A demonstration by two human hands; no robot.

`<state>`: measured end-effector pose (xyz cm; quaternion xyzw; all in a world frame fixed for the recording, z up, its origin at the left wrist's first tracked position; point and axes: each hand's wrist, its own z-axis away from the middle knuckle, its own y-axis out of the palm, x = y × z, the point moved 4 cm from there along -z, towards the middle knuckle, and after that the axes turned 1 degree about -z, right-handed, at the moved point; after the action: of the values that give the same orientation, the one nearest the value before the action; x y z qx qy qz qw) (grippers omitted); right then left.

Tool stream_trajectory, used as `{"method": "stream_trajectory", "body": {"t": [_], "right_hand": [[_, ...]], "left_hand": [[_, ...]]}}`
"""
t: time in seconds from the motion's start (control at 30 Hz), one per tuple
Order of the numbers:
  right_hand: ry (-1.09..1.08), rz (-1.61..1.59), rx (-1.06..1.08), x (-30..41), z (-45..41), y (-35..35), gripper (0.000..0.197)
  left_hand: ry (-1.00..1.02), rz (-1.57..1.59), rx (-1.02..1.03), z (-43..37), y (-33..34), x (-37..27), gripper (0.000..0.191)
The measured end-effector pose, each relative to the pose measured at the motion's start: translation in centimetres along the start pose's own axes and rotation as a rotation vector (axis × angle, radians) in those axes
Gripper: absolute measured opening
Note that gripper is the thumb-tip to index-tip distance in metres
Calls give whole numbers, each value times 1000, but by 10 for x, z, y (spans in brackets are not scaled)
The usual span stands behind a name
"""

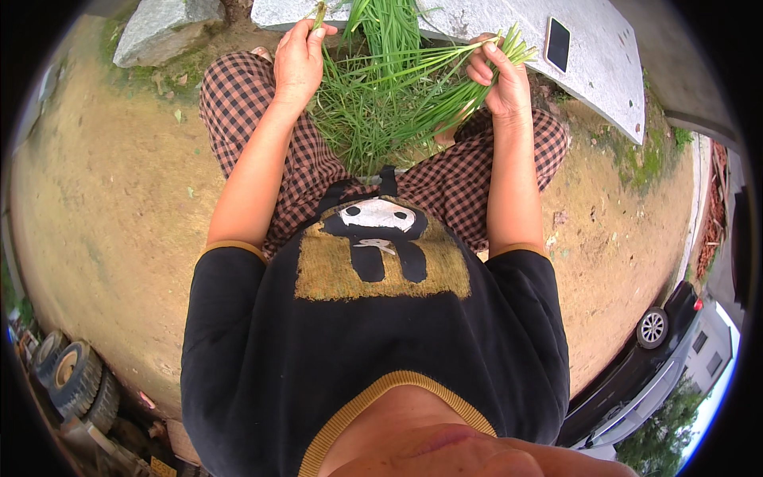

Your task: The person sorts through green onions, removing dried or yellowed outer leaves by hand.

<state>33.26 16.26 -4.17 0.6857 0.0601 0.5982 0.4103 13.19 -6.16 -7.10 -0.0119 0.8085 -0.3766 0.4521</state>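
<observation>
My left hand (301, 62) is raised at the upper left, its thumb and fingers pinching a short piece of plant stalk (320, 15). At the upper right, my right hand (501, 74) grips a bundle of long green garlic chives or similar leaves (447, 107), whose pale cut ends stick up past the fingers. Some of its stalks fan out leftward. Between the hands, another heap of long green leaves (390, 30) hangs over the stone slab's edge. Loose leaves and trimmings (363, 125) cover the ground between my knees.
A pale stone slab (602, 65) spans the far side, with a smartphone (558, 45) lying on its right part. A rough stone block (164, 33) stands at the upper left. Packed earth surrounds me. Large tyres (74, 378) are at the lower left and a dark car (632, 358) at the lower right.
</observation>
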Motion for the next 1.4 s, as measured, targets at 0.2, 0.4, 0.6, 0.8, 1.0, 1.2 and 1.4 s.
{"method": "stream_trajectory", "body": {"t": [0.2, 0.4, 0.6, 0.8, 1.0, 1.2, 1.4], "right_hand": [[-10, -32, -33, 2, -1, -15, 19], [-22, 112, -147, -9, 3, 3, 19], [-12, 188, -46, -23, -5, 11, 21], [20, 305, -110, -43, -2, 22, 19], [68, 463, -132, -69, 1, 32, 17], [107, 654, -46, -73, 2, 37, 20], [147, 364, -61, -56, 4, 41, 30]], "left_hand": [[-53, 534, 86, -2, 9, 9, 21], [-380, 1159, 497, 15, 27, -5, 19], [-460, 1252, 626, 20, 34, -21, 20], [-437, 1231, 669, 26, 46, -31, 15], [-475, 1051, 651, 30, 57, -43, 14], [-432, 885, 565, 32, 53, -35, 14], [-305, 640, 507, 31, 55, -20, 12]]}}
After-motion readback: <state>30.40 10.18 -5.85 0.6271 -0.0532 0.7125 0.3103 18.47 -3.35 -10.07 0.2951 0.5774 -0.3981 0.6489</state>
